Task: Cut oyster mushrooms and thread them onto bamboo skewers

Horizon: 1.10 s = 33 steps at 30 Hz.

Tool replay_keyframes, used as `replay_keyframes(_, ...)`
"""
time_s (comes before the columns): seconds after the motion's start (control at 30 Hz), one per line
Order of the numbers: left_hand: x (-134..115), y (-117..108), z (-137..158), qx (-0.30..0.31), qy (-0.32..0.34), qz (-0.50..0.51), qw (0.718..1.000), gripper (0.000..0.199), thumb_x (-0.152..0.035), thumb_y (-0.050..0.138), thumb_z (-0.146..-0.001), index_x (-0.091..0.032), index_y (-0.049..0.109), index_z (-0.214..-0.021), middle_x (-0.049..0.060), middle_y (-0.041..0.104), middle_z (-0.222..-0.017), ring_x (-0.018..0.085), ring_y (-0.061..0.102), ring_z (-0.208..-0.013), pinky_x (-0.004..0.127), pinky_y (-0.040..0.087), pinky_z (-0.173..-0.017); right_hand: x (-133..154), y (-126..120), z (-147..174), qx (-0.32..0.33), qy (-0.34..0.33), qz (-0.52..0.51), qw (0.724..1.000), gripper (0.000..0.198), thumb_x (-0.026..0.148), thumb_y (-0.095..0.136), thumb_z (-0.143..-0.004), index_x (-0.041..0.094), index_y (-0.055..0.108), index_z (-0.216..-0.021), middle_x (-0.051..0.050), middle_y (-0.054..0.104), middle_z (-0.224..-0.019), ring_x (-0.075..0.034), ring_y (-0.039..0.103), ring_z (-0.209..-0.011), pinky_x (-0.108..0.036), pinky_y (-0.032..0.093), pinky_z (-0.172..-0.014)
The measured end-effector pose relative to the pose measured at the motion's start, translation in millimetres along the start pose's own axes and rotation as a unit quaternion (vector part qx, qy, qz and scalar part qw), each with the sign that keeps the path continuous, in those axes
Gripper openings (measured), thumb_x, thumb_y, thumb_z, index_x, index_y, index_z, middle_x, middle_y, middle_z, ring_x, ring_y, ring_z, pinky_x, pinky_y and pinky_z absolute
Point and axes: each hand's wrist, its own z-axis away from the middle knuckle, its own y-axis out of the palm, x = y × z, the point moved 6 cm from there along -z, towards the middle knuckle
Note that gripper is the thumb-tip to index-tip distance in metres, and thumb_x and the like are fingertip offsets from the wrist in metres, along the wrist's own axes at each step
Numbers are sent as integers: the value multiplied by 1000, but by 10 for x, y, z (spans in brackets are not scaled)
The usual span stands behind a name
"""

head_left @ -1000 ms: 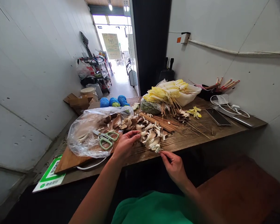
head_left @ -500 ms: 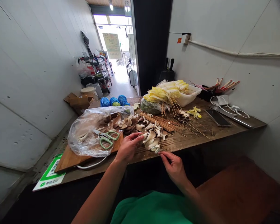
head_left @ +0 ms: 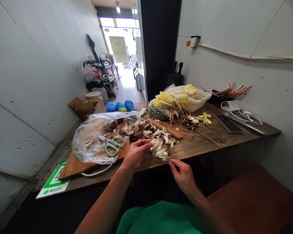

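My left hand (head_left: 136,152) pinches an oyster mushroom piece between thumb and fingertips at the table's front edge. Just to its right, several pale oyster mushroom pieces (head_left: 160,151) are bunched in a row between my two hands. Lower right, my right hand (head_left: 182,170) is closed in a pinch at the near end of that row, on what looks like a thin skewer, mostly hidden by the mushrooms and fingers. Loose oyster mushrooms (head_left: 134,128) lie behind my left hand. Bare bamboo skewers (head_left: 172,128) lie on the wooden table (head_left: 197,143) beyond the row.
At left, green-handled scissors (head_left: 111,145) rest on a clear plastic bag (head_left: 81,146) over a cutting board (head_left: 70,167). Skewered cabbage leaves (head_left: 169,97) lean on a white basket (head_left: 197,103) behind. A phone (head_left: 229,123) and a charging cable (head_left: 254,118) lie right; blue-netted produce (head_left: 121,106) stands behind.
The whole view has shifted slightly, so things sit a little to the right and lower. Both hands keep their pinches, with hardly any visible movement.
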Motion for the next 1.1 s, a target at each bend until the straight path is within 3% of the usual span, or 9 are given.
replay_keyframes(0.77,101,12,-46,58,-63,9,996,26,-15,82,-48,-11,69,-71,4,66,-67,10,56,-60,21,42,-58,43,30,-2,-19,-27,-3,999,24,26,48,-87,21,70,-94,-8,72,-91,-21,68,-83,-34,55,-76)
replay_keyframes(0.93,60,29,-45,117,-69,-4,991,39,-37,78,-57,-13,71,-87,9,68,-82,16,60,-72,25,44,-64,45,25,-27,-19,-32,0,999,23,26,49,-86,20,70,-92,-8,72,-89,-21,68,-82,-34,54,-76)
replay_keyframes(1.1,101,18,-54,110,-42,-55,991,26,-29,78,-58,-11,71,-75,7,68,-73,14,59,-68,25,43,-69,65,27,-36,-23,-31,-6,999,22,25,49,-86,20,70,-91,-8,72,-88,-21,68,-81,-34,55,-75)
